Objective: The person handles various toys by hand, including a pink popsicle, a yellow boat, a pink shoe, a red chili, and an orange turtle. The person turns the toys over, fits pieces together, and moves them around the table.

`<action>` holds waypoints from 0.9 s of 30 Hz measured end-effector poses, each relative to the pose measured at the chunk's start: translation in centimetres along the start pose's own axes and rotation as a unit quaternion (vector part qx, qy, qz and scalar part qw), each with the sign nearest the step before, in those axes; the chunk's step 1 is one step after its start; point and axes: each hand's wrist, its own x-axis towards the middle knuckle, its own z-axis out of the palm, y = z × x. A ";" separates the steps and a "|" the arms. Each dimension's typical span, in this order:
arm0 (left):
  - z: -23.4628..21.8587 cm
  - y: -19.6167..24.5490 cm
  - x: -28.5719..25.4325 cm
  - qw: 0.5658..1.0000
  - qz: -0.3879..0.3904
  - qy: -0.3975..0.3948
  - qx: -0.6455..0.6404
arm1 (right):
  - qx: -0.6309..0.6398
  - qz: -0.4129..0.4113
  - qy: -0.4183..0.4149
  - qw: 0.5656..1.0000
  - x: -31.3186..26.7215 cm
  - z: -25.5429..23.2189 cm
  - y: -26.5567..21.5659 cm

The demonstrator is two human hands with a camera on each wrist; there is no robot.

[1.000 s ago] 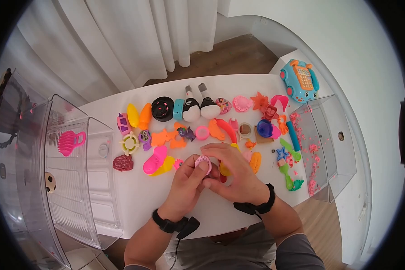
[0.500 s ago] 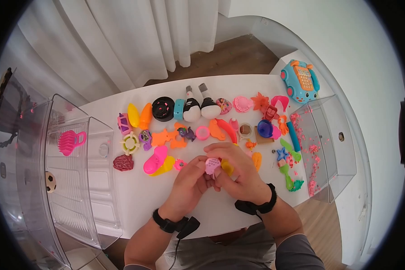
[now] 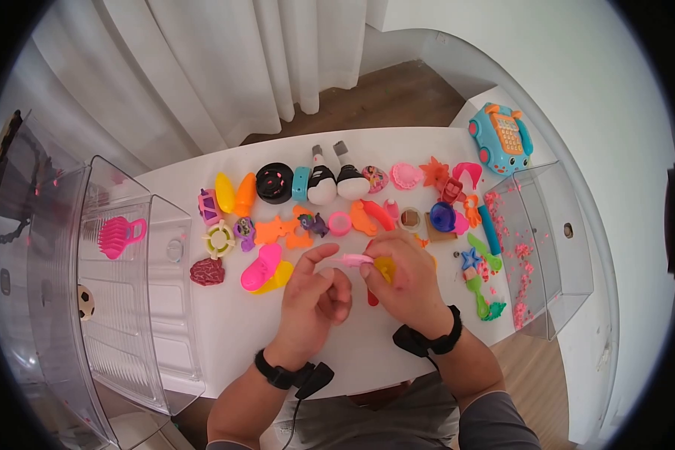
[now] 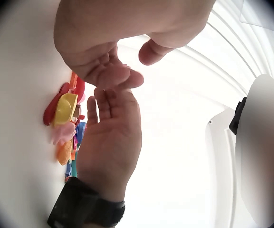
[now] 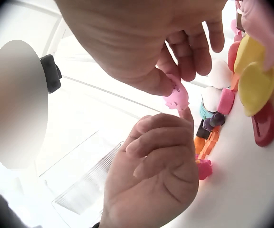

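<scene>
Between thumb and fingers, my right hand (image 3: 409, 283) pinches a small pink toy piece (image 3: 355, 259), held above the white table. In the right wrist view the pink toy piece (image 5: 177, 95) looks rounded, with small dark marks on its face. My left hand (image 3: 313, 301) is just left of it, index finger stretched up toward the piece and the other fingers loosely bent. Seen from the right wrist, the left index fingertip is right at the lower edge of the piece. A yellow toy (image 3: 385, 268) lies beyond the right hand, partly hidden by it.
Rows of small toys cover the table's far half, among them a pink toy shoe (image 3: 261, 268), a black round toy (image 3: 274, 183) and a blue bowl (image 3: 442, 217). Clear bins stand left, holding a pink comb (image 3: 121, 237), and right (image 3: 551, 247). A toy phone (image 3: 501, 137) sits at the back right.
The pink toy piece was in my left fingers, then between both hands, turned face up; now my right hand pinches it edge-on. The left hand has drawn slightly away, its index finger extended.
</scene>
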 end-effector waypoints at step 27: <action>-0.2 -0.3 0.5 1.000 -0.014 0.003 -0.005 | -0.341 0.011 0.036 0.939 -0.4 -3.4 1.6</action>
